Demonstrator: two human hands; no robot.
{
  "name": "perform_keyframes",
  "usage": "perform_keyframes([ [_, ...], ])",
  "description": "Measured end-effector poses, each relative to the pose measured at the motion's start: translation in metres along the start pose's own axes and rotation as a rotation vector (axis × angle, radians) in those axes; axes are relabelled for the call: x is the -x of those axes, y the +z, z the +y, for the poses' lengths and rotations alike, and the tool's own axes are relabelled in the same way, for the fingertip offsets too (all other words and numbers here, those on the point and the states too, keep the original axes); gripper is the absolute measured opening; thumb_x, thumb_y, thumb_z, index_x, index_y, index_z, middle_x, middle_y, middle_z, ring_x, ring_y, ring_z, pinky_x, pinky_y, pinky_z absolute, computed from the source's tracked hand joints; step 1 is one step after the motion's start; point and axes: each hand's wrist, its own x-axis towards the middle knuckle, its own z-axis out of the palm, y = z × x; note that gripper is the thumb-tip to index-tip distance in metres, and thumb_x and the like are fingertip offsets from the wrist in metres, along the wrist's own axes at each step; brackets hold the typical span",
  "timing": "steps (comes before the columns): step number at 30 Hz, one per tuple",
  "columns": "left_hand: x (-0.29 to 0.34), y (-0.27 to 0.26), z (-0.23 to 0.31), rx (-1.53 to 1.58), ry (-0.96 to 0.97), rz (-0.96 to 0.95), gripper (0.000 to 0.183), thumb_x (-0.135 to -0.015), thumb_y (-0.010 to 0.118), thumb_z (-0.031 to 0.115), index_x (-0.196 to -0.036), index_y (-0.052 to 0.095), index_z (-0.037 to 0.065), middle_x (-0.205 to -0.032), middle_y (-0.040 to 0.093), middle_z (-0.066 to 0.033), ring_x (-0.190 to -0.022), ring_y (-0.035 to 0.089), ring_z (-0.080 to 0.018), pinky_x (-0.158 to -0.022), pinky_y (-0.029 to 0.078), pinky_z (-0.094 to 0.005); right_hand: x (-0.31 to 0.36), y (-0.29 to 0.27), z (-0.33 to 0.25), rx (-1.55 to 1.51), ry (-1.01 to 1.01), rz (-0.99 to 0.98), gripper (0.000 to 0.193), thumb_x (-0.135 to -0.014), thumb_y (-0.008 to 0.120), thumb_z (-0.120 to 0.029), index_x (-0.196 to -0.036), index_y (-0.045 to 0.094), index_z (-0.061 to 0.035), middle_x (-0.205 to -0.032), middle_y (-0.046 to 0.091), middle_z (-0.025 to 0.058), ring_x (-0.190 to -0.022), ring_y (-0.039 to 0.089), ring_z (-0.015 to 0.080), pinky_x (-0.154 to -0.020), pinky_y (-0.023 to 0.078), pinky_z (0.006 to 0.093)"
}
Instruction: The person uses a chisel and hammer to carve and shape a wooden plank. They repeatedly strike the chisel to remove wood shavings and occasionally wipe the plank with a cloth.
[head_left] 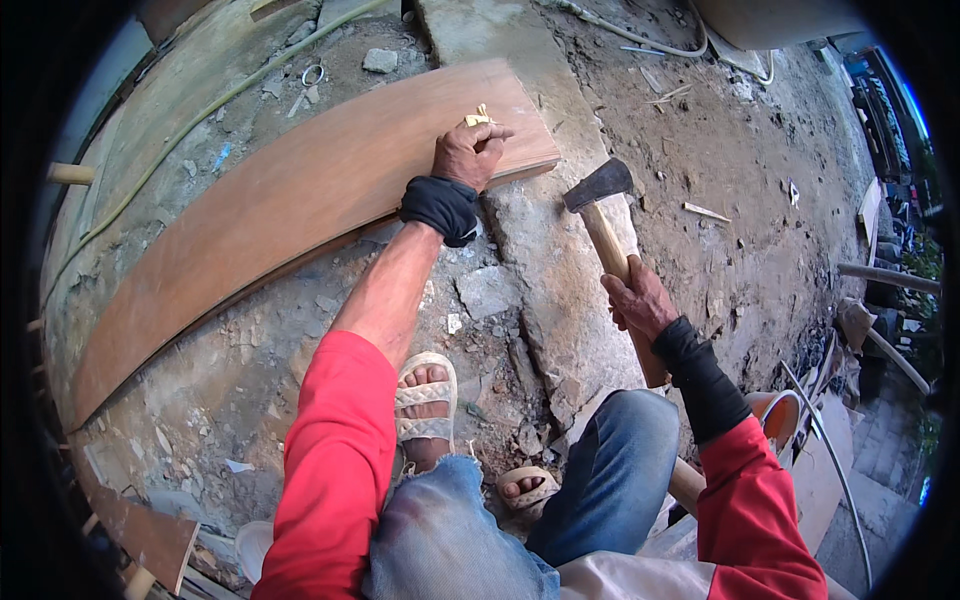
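My right hand [642, 298] is closed round the wooden handle of a hatchet [606, 238]. Its dark metal head points away from me, above a strip of concrete just right of the board's end. My left hand [470, 155] is over the right end of a long reddish-brown wooden board [300, 170], with its fingers curled and the index finger reaching right. A few pale wood slivers [481, 117] show at the far side of those fingers and seem pinched in them. The board lies on the ground, slanting from far right to near left.
My sandalled feet [428, 400] stand between the board and my knees. A pale hose [215, 105] runs behind the board. Rubble and a wood stick [707, 212] lie on the dirt at right. An orange bucket [778, 415] stands by my right forearm; a wood offcut [150, 530] lies near left.
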Motion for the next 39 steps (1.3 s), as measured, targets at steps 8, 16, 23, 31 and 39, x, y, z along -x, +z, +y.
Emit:
perform_keyframes([
  [8, 0.061, -0.051, 0.029, -0.948, 0.418, -0.077, 0.034, -0.079, 0.083, 0.023, -0.109, 0.073, 0.011, -0.107, 0.067, -0.0093, -0.099, 0.069, -0.0302, -0.081, 0.054, -0.0453, -0.001, 0.015, 0.015, 0.189, -0.107, 0.074, 0.033, -0.101, 0.063, -0.022, -0.096, 0.041, 0.0022, -0.063, 0.061, 0.0111, -0.049, 0.066, 0.0211, -0.041, 0.054, 0.0370],
  [16, 0.038, -0.057, 0.034, -1.278, 0.500, -0.201, 0.014, -0.085, 0.075, 0.019, -0.094, 0.071, 0.010, -0.105, 0.065, -0.0045, -0.097, 0.071, -0.0236, -0.070, 0.064, -0.0387, 0.002, 0.009, 0.008, 0.209, -0.104, 0.062, 0.032, -0.101, 0.063, -0.021, -0.097, 0.042, 0.0029, -0.066, 0.061, 0.0114, -0.049, 0.065, 0.0198, -0.040, 0.054, 0.0355],
  [23, -0.005, -0.084, 0.065, -1.280, 0.532, -0.241, 0.019, -0.083, 0.079, 0.024, -0.090, 0.072, 0.007, -0.098, 0.065, -0.0077, -0.086, 0.074, -0.0276, -0.070, 0.063, -0.0421, 0.002, 0.007, 0.003, 0.219, -0.058, 0.051, 0.031, -0.101, 0.063, -0.021, -0.098, 0.044, 0.0024, -0.068, 0.063, 0.0133, -0.049, 0.064, 0.0201, -0.041, 0.054, 0.0356],
  [31, 0.034, -0.074, 0.049, -1.207, 0.648, -0.179, 0.015, -0.085, 0.078, 0.020, -0.091, 0.071, 0.008, -0.094, 0.064, -0.0034, -0.079, 0.072, -0.0206, -0.063, 0.062, -0.0374, 0.001, 0.004, 0.002, 0.252, -0.095, 0.053, 0.030, -0.100, 0.063, -0.020, -0.098, 0.045, 0.0040, -0.066, 0.063, 0.0124, -0.049, 0.066, 0.0214, -0.040, 0.053, 0.0372],
  [39, 0.052, -0.064, 0.036, -1.188, 0.523, -0.287, 0.017, -0.090, 0.074, 0.024, -0.096, 0.074, 0.008, -0.100, 0.067, -0.0047, -0.089, 0.072, -0.0233, -0.068, 0.062, -0.0393, 0.001, 0.004, 0.000, 0.271, -0.086, 0.057, 0.029, -0.101, 0.063, -0.020, -0.099, 0.046, 0.0042, -0.066, 0.064, 0.0133, -0.049, 0.065, 0.0213, -0.040, 0.053, 0.0372],
])
